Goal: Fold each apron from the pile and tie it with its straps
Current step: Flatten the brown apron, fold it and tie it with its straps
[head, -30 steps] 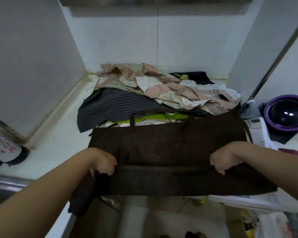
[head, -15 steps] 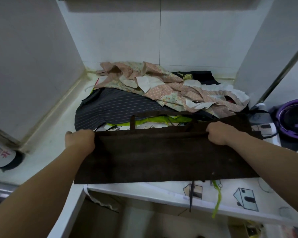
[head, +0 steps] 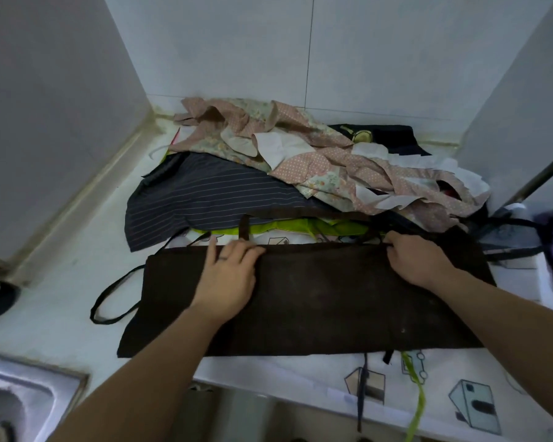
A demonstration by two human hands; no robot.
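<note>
The dark brown fabric apron (head: 316,298) lies folded into a long horizontal band on the white countertop (head: 61,282), near the front edge, overlapping a white cloth printed with box shapes (head: 444,387). The left hand (head: 227,279) rests flat on the band's upper left portion, with the fingers straight and spread. The right hand (head: 415,260) is at the band's far edge with its fingers curled over the fabric. It appears to grip that edge, though the fingertips are hidden. A thin dark strap (head: 109,301) loops out on the counter to the left of the apron. Behind it, the pile holds a navy pinstriped apron (head: 211,196) and a crumpled pink floral patchwork apron (head: 316,161). A steel sink (head: 20,400) occupies the lower left corner.
</note>
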